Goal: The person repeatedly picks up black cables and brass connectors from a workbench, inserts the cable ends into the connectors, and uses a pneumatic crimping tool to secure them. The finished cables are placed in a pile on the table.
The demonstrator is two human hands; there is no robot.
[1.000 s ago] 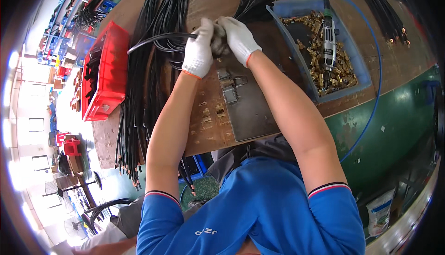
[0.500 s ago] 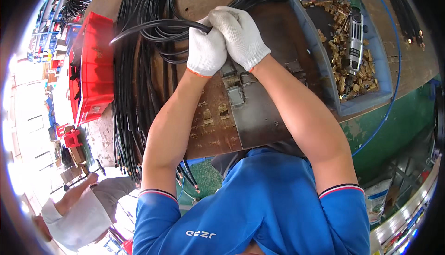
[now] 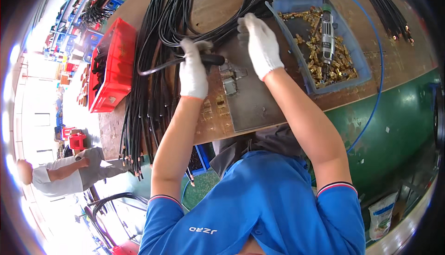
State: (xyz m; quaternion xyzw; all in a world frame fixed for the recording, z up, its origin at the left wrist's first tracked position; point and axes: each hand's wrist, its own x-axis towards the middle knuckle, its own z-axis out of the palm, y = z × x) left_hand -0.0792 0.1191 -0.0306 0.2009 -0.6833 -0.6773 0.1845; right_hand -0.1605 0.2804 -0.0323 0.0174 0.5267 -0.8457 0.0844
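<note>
My left hand (image 3: pixel 193 72), in a white knit glove, is closed round a black cable (image 3: pixel 160 66). A thick black sleeve (image 3: pixel 213 60) on the cable's end sticks out to the right of the hand. My right hand (image 3: pixel 263 46), gloved alike, is raised apart from it, fingers stretched out and somewhat blurred, with nothing seen in it. Below and between the hands, a small metal fixture (image 3: pixel 229 82) sits at the edge of a dark metal plate (image 3: pixel 252 109) on the table. Bundles of black cables (image 3: pixel 155 88) lie beside and beyond my left hand.
Right of my right hand stands a blue-grey bin (image 3: pixel 308 76) of brass fittings (image 3: pixel 340 67), with an air tool (image 3: pixel 327 37) on a blue hose (image 3: pixel 382 65). A red crate (image 3: pixel 121 69) of black parts is at left. More cables (image 3: pixel 384 9) lie far right. Another person (image 3: pixel 65 174) is at lower left.
My hands, together on the cable before, have come apart. The left moved lower with the cable, whose sleeved end now shows; the right let go and moved right. The view has shifted somewhat.
</note>
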